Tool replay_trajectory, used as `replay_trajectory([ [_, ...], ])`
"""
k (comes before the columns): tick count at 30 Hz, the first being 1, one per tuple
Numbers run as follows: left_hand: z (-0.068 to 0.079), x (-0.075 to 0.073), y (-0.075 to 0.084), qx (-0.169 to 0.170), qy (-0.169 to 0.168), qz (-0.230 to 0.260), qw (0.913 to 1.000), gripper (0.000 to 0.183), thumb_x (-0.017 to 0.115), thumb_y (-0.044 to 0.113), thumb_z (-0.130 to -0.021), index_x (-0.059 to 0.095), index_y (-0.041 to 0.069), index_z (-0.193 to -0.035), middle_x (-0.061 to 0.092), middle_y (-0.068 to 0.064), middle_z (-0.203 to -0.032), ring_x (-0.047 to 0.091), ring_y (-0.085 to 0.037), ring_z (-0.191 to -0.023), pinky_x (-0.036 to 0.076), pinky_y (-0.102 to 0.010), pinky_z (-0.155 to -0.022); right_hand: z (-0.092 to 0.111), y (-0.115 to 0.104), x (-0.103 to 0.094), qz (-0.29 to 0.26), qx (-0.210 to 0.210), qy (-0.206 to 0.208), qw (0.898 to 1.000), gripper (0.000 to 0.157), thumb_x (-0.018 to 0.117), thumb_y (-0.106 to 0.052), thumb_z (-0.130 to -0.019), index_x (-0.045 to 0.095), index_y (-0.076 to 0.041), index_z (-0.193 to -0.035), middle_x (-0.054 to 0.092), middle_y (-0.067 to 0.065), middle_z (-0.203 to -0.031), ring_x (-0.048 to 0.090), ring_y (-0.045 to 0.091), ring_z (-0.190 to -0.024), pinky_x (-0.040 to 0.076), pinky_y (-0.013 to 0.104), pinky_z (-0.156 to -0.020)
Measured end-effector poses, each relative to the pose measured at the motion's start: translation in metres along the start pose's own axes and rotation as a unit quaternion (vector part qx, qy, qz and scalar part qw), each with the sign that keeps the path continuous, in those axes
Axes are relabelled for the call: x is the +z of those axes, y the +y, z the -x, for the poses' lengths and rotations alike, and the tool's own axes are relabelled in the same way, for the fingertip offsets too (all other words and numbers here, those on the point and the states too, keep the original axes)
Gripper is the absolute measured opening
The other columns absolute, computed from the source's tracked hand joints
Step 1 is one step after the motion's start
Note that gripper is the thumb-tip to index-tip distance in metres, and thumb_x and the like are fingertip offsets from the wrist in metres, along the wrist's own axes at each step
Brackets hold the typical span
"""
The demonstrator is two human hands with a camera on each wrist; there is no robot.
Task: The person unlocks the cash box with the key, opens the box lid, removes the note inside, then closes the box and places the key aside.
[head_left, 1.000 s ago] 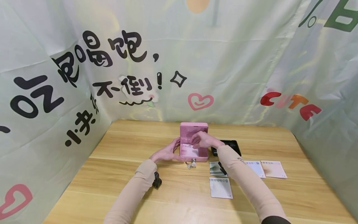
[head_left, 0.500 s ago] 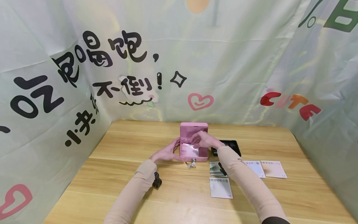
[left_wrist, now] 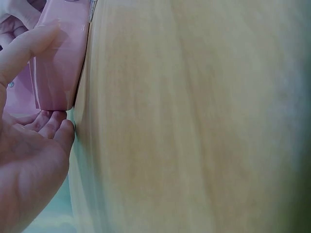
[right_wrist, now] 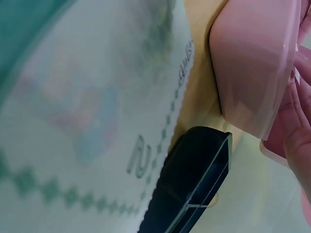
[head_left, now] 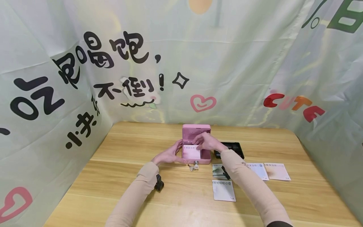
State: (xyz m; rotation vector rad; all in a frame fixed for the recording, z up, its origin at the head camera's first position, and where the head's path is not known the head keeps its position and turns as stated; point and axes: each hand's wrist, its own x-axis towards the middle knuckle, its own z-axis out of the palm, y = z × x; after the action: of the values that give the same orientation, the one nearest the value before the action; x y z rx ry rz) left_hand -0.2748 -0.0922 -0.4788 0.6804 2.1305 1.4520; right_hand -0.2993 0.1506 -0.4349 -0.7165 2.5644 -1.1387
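A pink lidded box (head_left: 206,161) stands on the table with its lid raised. A small padlock (head_left: 196,164) with keys hangs at its front. My left hand (head_left: 168,155) holds the box by its left side; in the left wrist view the thumb (left_wrist: 29,46) lies on one wall and the other fingers touch the end. Inside the box, a pink-printed paper note (head_left: 191,152) is tilted up. My right hand (head_left: 209,141) reaches over the box's right side and pinches the note at its upper right corner; the right wrist view shows its curled fingers (right_wrist: 296,116) only partly.
A black tray (head_left: 233,148) stands right of the box. Printed notes lie nearer: a green one (head_left: 217,171), a pale one (head_left: 224,190), a blue one (head_left: 260,171) and a pinkish one (head_left: 277,171). My right forearm passes above them. Printed cloth (head_left: 241,63) hangs behind the table.
The pink note in the box has shifted slightly left and tipped up, with my right hand at its corner. My left hand has stayed on the box.
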Motion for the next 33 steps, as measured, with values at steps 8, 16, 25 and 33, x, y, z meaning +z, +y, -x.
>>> replay_trajectory([
  [8,0.0,0.0,-0.001,-0.005,0.003,0.003,1.0,0.113,0.082,0.008,-0.078,0.005,0.007,-0.161,0.014,-0.02,-0.169,0.015,-0.036,-0.157,0.013,-0.051,-0.131,0.006,-0.003,0.002,-0.011,-0.005,0.005,1.0,0.023,0.073,0.008,-0.081,0.073,0.004,-0.103,0.077,0.018,-0.096,0.071,0.018,-0.086,0.057,0.021,-0.072],
  [16,-0.001,0.0,-0.002,-0.011,0.005,-0.002,0.9999,0.115,0.083,0.008,-0.077,0.005,0.007,-0.162,0.015,-0.019,-0.169,0.016,-0.034,-0.157,0.014,-0.049,-0.131,0.013,-0.003,0.003,-0.01,-0.001,0.054,0.998,0.019,0.072,0.003,-0.086,0.074,0.002,-0.105,0.076,0.017,-0.098,0.069,0.02,-0.087,0.061,0.032,-0.077],
  [25,-0.001,0.0,-0.002,-0.001,0.002,0.0,1.0,0.113,0.081,0.005,-0.079,0.003,0.004,-0.161,0.013,-0.021,-0.169,0.016,-0.036,-0.157,0.014,-0.049,-0.131,0.022,-0.005,0.003,-0.056,-0.01,0.105,0.993,0.021,0.066,0.003,-0.089,0.071,0.006,-0.109,0.073,0.025,-0.105,0.072,0.024,-0.089,0.061,0.026,-0.076],
  [33,-0.001,0.0,-0.002,-0.003,0.003,-0.002,1.0,0.115,0.082,0.007,-0.078,0.002,0.003,-0.161,0.012,-0.02,-0.169,0.015,-0.035,-0.157,0.013,-0.048,-0.131,0.033,-0.009,-0.002,-0.085,0.007,0.145,0.986,0.022,0.066,0.001,-0.091,0.072,0.003,-0.113,0.071,0.022,-0.107,0.064,0.015,-0.079,0.054,0.02,-0.066],
])
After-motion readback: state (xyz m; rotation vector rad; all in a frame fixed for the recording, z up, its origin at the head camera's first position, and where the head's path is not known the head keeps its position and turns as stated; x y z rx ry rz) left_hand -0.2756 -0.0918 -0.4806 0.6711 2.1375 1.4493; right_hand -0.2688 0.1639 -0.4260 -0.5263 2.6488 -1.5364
